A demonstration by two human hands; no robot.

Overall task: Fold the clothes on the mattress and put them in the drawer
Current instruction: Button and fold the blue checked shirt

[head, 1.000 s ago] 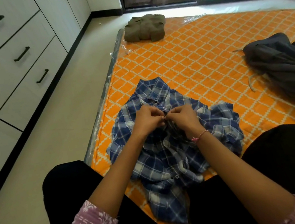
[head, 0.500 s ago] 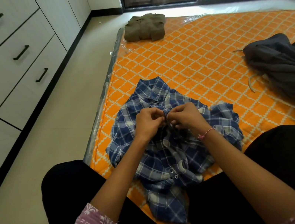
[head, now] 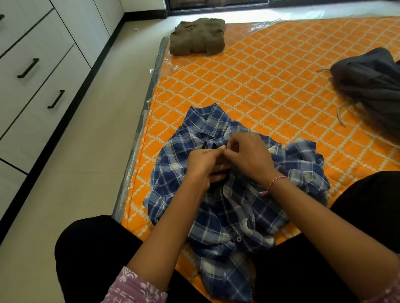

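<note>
A blue plaid shirt (head: pixel 230 215) lies crumpled on the orange patterned mattress (head: pixel 273 73), collar pointing away from me. My left hand (head: pixel 202 164) and my right hand (head: pixel 246 155) meet over its front just below the collar, both pinching the placket fabric. A folded olive garment (head: pixel 196 36) rests at the mattress's far left corner. A heap of dark grey clothes (head: pixel 391 98) lies at the right edge. White drawers with black handles (head: pixel 28 68) line the left wall, all closed.
My knees in black trousers flank the shirt at the mattress's near edge. Beige floor runs between the mattress and the drawer unit. Clear plastic wrap edges the mattress on the left. Dark curtains hang over a glass door at the back.
Both hands have shifted slightly up the shirt front toward the collar, still pinching the fabric. The clothes around them have not moved.
</note>
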